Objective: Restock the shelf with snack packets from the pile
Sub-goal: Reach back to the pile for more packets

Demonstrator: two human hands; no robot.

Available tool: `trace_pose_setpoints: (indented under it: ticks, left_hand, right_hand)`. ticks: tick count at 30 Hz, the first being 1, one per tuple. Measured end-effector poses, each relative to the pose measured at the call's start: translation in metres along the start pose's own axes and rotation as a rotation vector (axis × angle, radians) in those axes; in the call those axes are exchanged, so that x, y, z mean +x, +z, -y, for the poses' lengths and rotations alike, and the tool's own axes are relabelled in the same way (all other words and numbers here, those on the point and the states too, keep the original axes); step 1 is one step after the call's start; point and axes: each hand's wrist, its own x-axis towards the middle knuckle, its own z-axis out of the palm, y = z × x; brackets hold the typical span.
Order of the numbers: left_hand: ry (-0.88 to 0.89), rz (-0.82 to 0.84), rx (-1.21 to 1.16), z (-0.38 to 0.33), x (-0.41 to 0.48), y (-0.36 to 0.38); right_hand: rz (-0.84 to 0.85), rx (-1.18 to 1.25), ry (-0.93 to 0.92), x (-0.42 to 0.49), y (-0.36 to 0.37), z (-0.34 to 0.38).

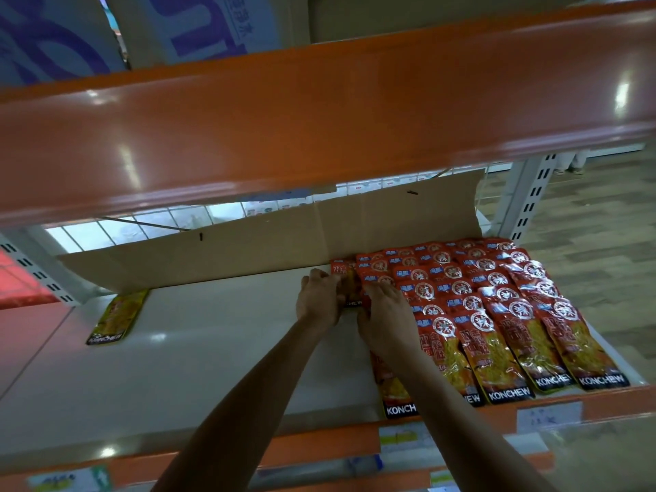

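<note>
both hands on one red packet at the back of the shelf

at the far left a yellow packet (115,319) lies flat and alone on the white shelf (213,349). its top end is just under the edge of a cardboard sheet (248,239) that leans along the back. near the middle, the left hand (317,300) holds the left edge of a red packet (346,282), with the fingers curled round it. this packet lies at the back of the shelf, close to the cardboard, beside the other stock. the right hand (385,317) grips its right edge with fingers bent and close together; the thumb is hidden. to the right, rows of red packets (497,314) lie flat and overlap, reaching the front rail with its price tags (548,415). an orange upper shelf (284,118) is above everything.
</note>
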Motion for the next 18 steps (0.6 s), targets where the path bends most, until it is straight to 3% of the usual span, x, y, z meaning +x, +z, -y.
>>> trace_pose_setpoints:
  ticks: [9,18]
  left_hand:
    - [0.017,-0.096,-0.103,0.008,-0.034,-0.011]
    - [-0.075,-0.162,-0.108,0.077,-0.079,-0.039]
  right_hand:
    - [0.029,-0.018,-0.042,-0.001,0.005,0.02]
    - [0.055,-0.08,-0.169,-0.025,0.042,0.081]
